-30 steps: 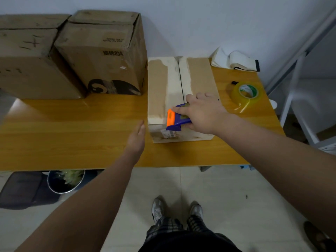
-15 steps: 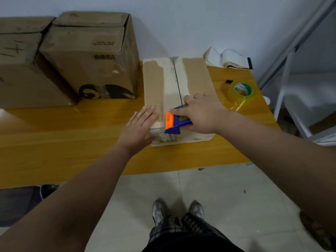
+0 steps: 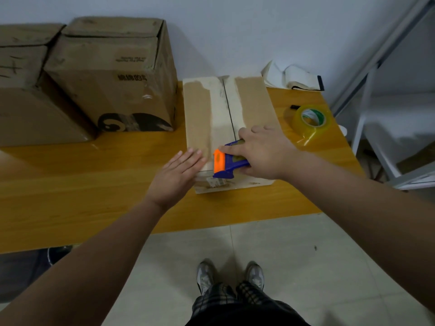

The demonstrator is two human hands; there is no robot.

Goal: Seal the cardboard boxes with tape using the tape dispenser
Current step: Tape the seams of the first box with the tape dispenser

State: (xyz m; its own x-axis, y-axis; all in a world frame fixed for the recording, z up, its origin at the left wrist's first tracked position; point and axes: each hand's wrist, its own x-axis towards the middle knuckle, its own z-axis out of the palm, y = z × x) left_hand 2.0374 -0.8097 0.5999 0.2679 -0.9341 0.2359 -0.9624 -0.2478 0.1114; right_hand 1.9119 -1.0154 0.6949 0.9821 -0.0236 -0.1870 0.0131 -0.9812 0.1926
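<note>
A flat cardboard box [image 3: 200,109] lies on the wooden table [image 3: 94,184], its two top flaps meeting in a dark centre seam. My right hand [image 3: 266,154] grips a blue and orange tape dispenser [image 3: 226,164] at the box's near edge, over the seam. Its orange end points left. My left hand [image 3: 176,177] rests flat, fingers together, on the box's near left corner, beside the dispenser.
Two bigger cardboard boxes [image 3: 115,76] [image 3: 26,85] stand at the back left of the table. A roll of clear tape [image 3: 312,121] lies at the right, a folded white cloth [image 3: 292,77] behind it. A metal frame [image 3: 367,114] stands right of the table.
My left hand has moved from the table edge up onto the box's near left corner and lies flat there. My right hand with the dispenser has stayed at the box's near edge.
</note>
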